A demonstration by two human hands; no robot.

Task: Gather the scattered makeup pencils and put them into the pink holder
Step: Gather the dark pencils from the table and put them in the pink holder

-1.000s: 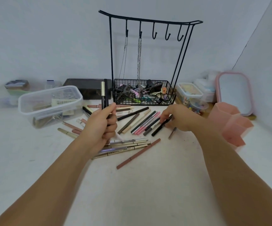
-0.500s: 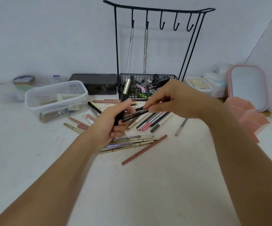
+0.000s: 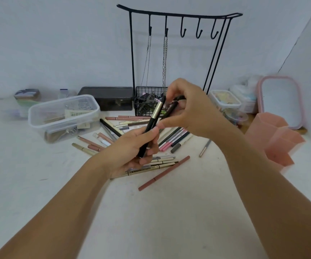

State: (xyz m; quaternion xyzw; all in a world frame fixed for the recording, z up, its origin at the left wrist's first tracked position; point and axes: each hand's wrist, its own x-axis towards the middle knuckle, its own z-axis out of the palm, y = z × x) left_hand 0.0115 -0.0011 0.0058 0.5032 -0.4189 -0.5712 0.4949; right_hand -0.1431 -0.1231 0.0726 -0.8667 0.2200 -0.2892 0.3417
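My left hand (image 3: 130,150) grips a black pencil with a gold middle band (image 3: 153,120), held upright and tilted to the right above the table. My right hand (image 3: 190,107) pinches a second black pencil (image 3: 171,109) right beside it, its lower end near my left thumb. Several makeup pencils (image 3: 171,139) lie scattered on the white table beneath both hands, among them a long brown one (image 3: 164,173) and gold ones (image 3: 162,163). The pink holder (image 3: 279,139) stands at the right, apart from both hands.
A clear plastic box (image 3: 63,116) sits at the left. Behind the pencils stand a black box (image 3: 108,98) and a black wire rack (image 3: 169,53) with hooks, chains and a basket. Small containers (image 3: 225,100) and a pink-rimmed lid (image 3: 279,101) are at the back right.
My right hand picked a black pencil off the table, lifted it and brought it to the left hand's pencil. It now sits nearly parallel beside the gold-banded one.
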